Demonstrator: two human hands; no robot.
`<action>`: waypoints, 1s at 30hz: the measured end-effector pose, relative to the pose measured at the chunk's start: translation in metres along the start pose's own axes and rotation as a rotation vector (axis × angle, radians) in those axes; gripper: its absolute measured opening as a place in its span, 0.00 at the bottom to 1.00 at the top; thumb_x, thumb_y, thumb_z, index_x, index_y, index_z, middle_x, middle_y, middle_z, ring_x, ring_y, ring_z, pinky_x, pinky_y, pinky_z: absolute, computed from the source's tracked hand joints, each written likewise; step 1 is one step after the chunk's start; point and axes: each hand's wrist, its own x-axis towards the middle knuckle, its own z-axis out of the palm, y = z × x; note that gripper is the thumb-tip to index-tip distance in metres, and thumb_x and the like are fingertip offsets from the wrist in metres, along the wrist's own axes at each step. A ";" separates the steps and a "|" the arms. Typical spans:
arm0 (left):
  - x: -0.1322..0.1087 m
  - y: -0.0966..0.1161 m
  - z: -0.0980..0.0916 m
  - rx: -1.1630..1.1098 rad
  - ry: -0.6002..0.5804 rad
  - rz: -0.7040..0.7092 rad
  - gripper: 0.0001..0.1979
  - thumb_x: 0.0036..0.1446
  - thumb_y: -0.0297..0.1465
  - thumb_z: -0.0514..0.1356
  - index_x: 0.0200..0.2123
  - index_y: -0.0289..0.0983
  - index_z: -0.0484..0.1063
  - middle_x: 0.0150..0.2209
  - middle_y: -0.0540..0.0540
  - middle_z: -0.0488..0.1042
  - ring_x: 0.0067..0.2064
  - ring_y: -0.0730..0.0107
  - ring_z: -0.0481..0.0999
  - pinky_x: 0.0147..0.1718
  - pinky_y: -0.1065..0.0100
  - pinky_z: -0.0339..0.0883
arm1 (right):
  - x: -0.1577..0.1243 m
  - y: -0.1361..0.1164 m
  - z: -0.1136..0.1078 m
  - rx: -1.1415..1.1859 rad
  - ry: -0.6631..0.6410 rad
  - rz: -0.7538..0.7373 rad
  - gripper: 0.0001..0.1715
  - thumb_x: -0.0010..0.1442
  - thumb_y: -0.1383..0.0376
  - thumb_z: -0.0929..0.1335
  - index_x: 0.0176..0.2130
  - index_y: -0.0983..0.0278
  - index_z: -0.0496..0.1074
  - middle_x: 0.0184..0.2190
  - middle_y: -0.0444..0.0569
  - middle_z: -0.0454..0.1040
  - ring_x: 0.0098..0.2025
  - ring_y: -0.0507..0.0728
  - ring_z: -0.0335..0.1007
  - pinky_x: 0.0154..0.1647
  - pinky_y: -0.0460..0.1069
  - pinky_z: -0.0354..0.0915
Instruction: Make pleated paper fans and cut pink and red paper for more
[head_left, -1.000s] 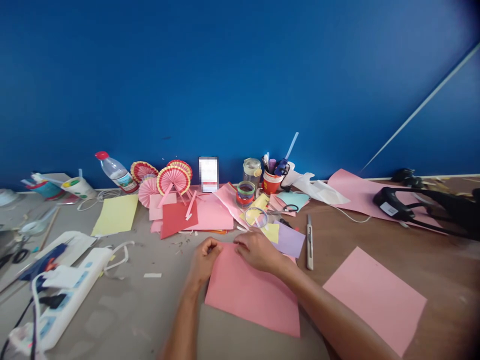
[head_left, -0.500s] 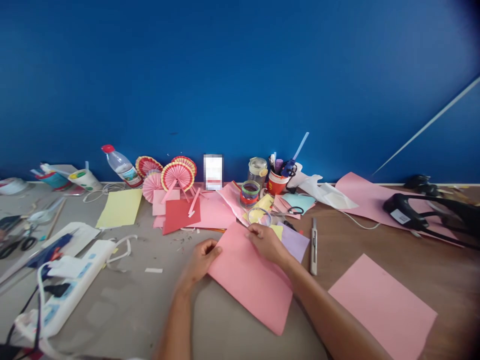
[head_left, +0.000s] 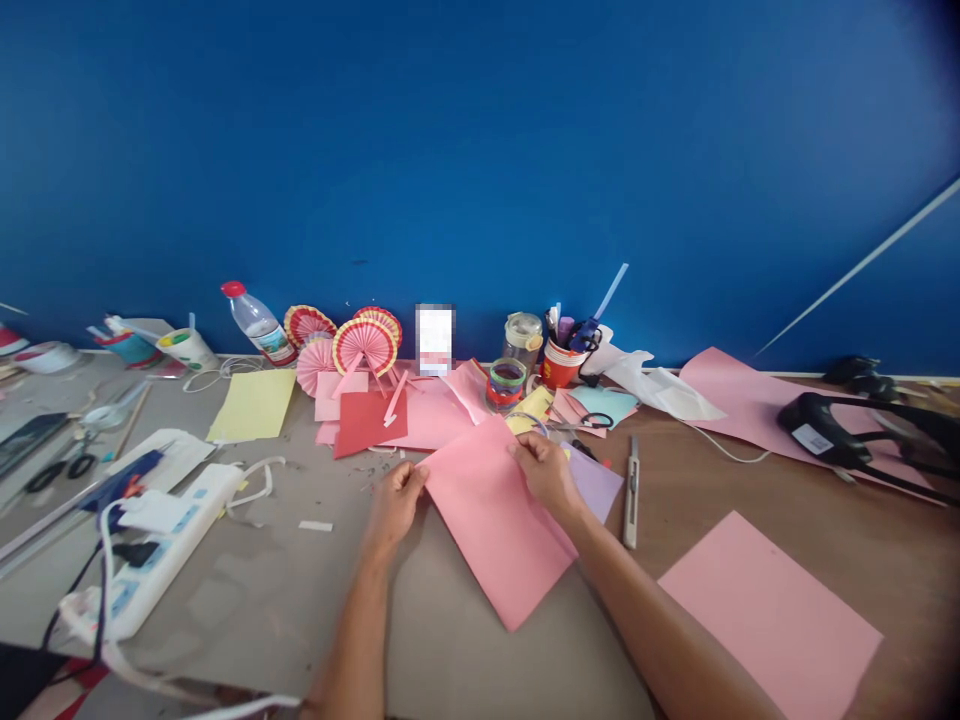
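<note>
Grip check: left hand (head_left: 395, 505) has thumb and finger pinched on the left corner of the pink sheet (head_left: 495, 530), and right hand (head_left: 549, 475) looks clamped on its upper right edge, though the fingers behind are hidden. Over the last second the sheet's been turned clockwise, so 1 corner now points back at the person instead of a long side. To me that reads as repositioning, with no crease or cut visible yet. Most of the sheet hangs between the 2 grips and nearer the body; can't tell if that corner touches the surface (head_left: 450, 640). A 2nd pink sheet (head_left: 772, 610) lies off right, then the box cutter (head_left: 631, 495), lilac paper (head_left: 598, 482) just past the right hand, and paper fans (head_left: 365, 345) by the wall.
</note>
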 end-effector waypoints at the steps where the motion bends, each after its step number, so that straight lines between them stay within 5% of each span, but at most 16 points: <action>1: -0.001 0.001 0.001 0.003 0.007 0.003 0.22 0.55 0.49 0.52 0.20 0.39 0.55 0.20 0.56 0.52 0.24 0.74 0.53 0.25 0.71 0.48 | 0.000 -0.001 0.001 -0.003 0.013 -0.003 0.13 0.53 0.58 0.63 0.22 0.62 0.62 0.18 0.41 0.58 0.23 0.52 0.53 0.24 0.47 0.52; 14: -0.006 0.012 0.011 0.020 -0.147 0.022 0.21 0.52 0.48 0.54 0.19 0.39 0.58 0.19 0.55 0.55 0.24 0.74 0.56 0.25 0.71 0.51 | 0.002 0.001 0.000 0.030 0.153 0.035 0.14 0.53 0.55 0.62 0.24 0.62 0.64 0.19 0.42 0.61 0.24 0.53 0.55 0.26 0.48 0.53; 20: -0.009 0.018 0.013 0.019 -0.165 0.047 0.18 0.53 0.48 0.52 0.24 0.38 0.63 0.23 0.52 0.63 0.27 0.71 0.61 0.28 0.70 0.55 | 0.002 0.005 -0.002 0.070 0.186 0.033 0.14 0.53 0.55 0.63 0.26 0.63 0.65 0.20 0.42 0.62 0.25 0.53 0.56 0.27 0.48 0.55; 25: -0.009 0.015 0.016 0.064 -0.087 0.022 0.20 0.51 0.45 0.54 0.18 0.39 0.54 0.18 0.56 0.51 0.23 0.74 0.53 0.24 0.71 0.48 | 0.000 0.007 0.006 0.110 0.172 0.033 0.14 0.53 0.55 0.63 0.25 0.63 0.64 0.20 0.41 0.61 0.25 0.52 0.55 0.27 0.47 0.54; 30: -0.009 0.015 0.017 0.056 -0.096 0.045 0.20 0.53 0.47 0.52 0.19 0.40 0.53 0.19 0.56 0.51 0.24 0.74 0.53 0.24 0.71 0.50 | 0.002 0.010 0.008 0.162 0.200 0.020 0.14 0.53 0.55 0.63 0.26 0.63 0.65 0.22 0.42 0.63 0.25 0.52 0.56 0.28 0.47 0.56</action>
